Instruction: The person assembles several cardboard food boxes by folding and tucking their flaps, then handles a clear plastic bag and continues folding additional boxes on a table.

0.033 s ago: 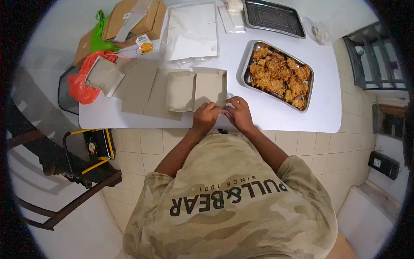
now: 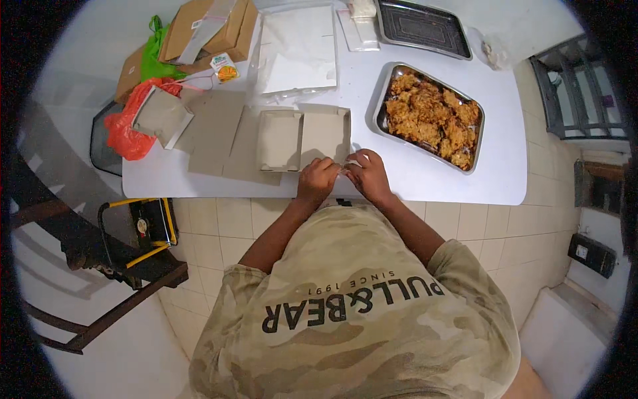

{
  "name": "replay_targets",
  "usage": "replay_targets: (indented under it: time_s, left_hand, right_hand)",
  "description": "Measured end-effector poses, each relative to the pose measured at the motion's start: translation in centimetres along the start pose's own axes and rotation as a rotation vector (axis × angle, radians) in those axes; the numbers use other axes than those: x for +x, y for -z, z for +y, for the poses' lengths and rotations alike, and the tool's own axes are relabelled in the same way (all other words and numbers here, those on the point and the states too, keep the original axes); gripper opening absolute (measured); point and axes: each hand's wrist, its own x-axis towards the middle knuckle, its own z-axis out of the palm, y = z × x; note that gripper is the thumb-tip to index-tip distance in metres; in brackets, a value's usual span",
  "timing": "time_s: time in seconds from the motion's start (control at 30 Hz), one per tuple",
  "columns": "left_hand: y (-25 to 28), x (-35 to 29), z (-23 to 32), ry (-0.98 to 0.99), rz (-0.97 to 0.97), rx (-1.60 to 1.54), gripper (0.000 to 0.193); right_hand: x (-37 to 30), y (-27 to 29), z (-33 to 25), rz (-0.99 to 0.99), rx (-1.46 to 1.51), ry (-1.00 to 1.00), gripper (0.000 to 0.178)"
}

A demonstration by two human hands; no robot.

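Observation:
An open grey-brown cardboard box (image 2: 280, 136) lies at the table's near edge, its two shallow halves side by side. At the near side of its right half, my left hand (image 2: 319, 178) is closed with the fingers bent in a pinch on the box's edge. Close beside it, my right hand (image 2: 369, 177) pinches at the near right corner of the same box. A small flap shows between the two hands; the fingers partly hide it.
Right of the box stands a metal tray of fried pieces (image 2: 432, 116). A dark empty tray (image 2: 424, 28) is behind it. Flat cardboard sheets (image 2: 211, 130), a red plastic bag (image 2: 129, 130) and cartons (image 2: 206, 33) fill the left. White sheets in clear plastic (image 2: 297, 50) lie at the back.

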Motion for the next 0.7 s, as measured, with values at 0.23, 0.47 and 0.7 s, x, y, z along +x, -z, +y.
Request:
replay_targets:
  time_s: [0.23,0.47,0.7]
  left_hand:
    - [0.3,-0.2,-0.5,-0.109,0.101,0.143,0.007]
    - [0.3,-0.1,0.2,-0.093,0.153,0.225,0.011]
    - [-1.2,-0.1,1.0,-0.069,0.052,0.290,0.020]
  right_hand:
    - [0.7,-0.1,-1.3,-0.051,-0.093,-0.041,0.012]
    - [0.9,0.0,-0.1,-0.086,-0.008,-0.020,0.015]
    - [0.3,0.2,1.2,0.040,0.154,-0.019,0.013]
